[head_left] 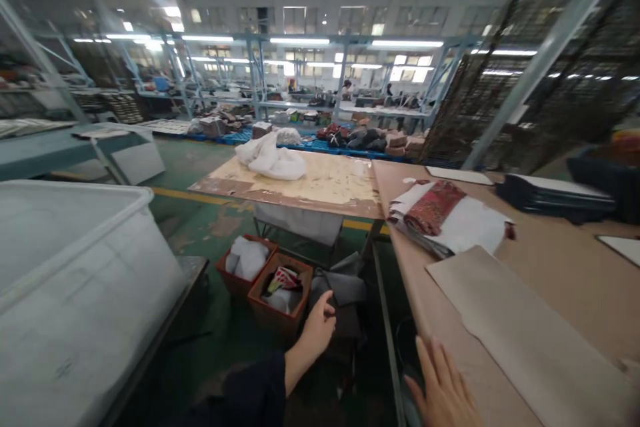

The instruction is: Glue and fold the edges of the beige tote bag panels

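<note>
My left hand (316, 331), in a dark sleeve, reaches down and forward with its fingers curled in, close to a grey cloth (345, 283) beside two red-brown bins; nothing shows in its grip. My right hand (443, 387) lies flat with fingers spread at the near edge of the brown worktable (550, 260). A long grey-beige sheet (530, 333) lies on that table just right of my right hand. Farther along sits a stack of white sheets with a red patterned fabric (440, 207) on top.
A large white plastic tub (75, 280) stands at the left. The bins (280, 293) on the green floor hold white and coloured scraps. A worn table (320, 183) ahead carries a white bundle (273, 159). Dark stacked sheets (555, 193) lie at the right. Shelving and distant people fill the back.
</note>
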The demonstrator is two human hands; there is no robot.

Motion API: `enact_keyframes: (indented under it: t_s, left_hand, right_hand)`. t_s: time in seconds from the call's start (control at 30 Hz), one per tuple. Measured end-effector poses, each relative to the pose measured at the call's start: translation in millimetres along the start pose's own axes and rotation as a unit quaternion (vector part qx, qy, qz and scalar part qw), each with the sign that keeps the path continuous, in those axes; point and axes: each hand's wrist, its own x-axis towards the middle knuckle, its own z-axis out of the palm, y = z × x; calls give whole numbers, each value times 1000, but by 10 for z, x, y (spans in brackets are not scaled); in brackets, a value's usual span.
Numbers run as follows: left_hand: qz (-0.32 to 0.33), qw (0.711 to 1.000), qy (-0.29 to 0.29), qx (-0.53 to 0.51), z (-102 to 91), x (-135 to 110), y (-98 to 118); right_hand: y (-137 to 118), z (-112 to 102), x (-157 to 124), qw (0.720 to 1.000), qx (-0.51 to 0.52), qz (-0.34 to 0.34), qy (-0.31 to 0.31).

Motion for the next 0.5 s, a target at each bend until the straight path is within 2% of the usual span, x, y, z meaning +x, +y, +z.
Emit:
enact_keyframes:
  t_s: [0.07,0.13,0.23,0.3,0.37,0.43,0.5]
  left_hand:
    - [-22,999,-6,35,-85,-48,-241]
    - [-21,998,-26,57,-126,-99,-366]
    - [24,994,-47,100,-85,-35,-322]
    - [78,988,-62,118,29,139,-141]
    - [150,978,-90,113,221,382,164]
    - [225,959,-114,129,470,666,574]
    - [280,936,-110,185,744,992,1044]
  right_hand:
    - [20,51,-48,1000,-2,-5,-2]
    - [34,33,-58,1000,-7,-8,2]
    - [19,-18,-31,999,-30,-9,11]
    - [21,11,-7,999,-46,0,19]
    - [56,98,5,998,-49,8,33]
    - [103,202,9,998,-37,18,48]
    - [129,256,29,998,-17,43,43]
